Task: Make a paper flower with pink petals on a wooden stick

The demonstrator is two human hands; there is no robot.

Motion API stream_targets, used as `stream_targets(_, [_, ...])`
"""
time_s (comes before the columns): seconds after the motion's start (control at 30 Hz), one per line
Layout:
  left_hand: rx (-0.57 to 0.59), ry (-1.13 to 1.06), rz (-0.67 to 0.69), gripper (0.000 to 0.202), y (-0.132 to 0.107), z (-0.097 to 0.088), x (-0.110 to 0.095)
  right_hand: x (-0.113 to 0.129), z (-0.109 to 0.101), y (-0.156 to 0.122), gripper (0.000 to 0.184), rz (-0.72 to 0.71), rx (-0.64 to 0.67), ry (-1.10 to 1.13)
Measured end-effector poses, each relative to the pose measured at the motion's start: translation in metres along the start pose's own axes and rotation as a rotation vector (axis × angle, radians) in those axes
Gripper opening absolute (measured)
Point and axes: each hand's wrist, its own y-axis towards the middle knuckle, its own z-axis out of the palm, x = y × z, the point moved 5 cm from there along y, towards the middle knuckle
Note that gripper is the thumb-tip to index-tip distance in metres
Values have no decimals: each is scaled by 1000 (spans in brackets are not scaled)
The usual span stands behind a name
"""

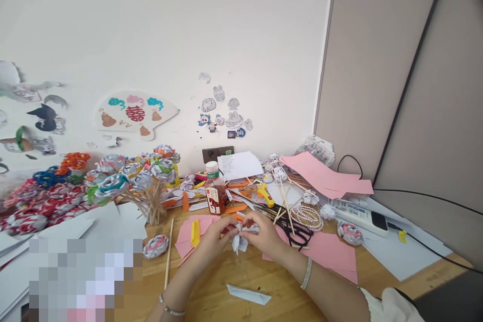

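Observation:
Both hands meet over the middle of the wooden table (pixel 211 292). A folded white paper flower (pixel 239 245) hangs between them, its petals pointing down. My left hand (pixel 221 234) pinches it from the left, and my right hand (pixel 260 231) has fingers closed on its right side. Some of the paper is hidden behind the fingers. Nearer to me lies a folded white paper strip (pixel 249 294). Pink paper sheets (pixel 184 241) with a yellow folded strip (pixel 195 233) lie by my left wrist.
A drink bottle (pixel 215 193) stands behind my hands. Black scissors (pixel 300 234), a yellow glue gun (pixel 265 194), bead strings (pixel 309 219) and wooden sticks lie at the right. Finished paper flowers (pixel 113 181) crowd the left. A white power strip (pixel 360 216) has a cable running right.

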Motion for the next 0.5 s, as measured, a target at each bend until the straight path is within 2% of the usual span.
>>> stream_targets(0.17, [6, -10, 8, 17, 0, 0, -1, -1, -1, 1, 12, 24, 18, 19])
stream_targets(0.37, [24, -17, -8, 15, 2, 2, 4, -8, 6, 0, 8, 133, 138, 129])
stream_targets(0.5, [-26, 51, 0, 14, 1, 0, 2, -7, 6, 2, 10, 139, 102, 133])
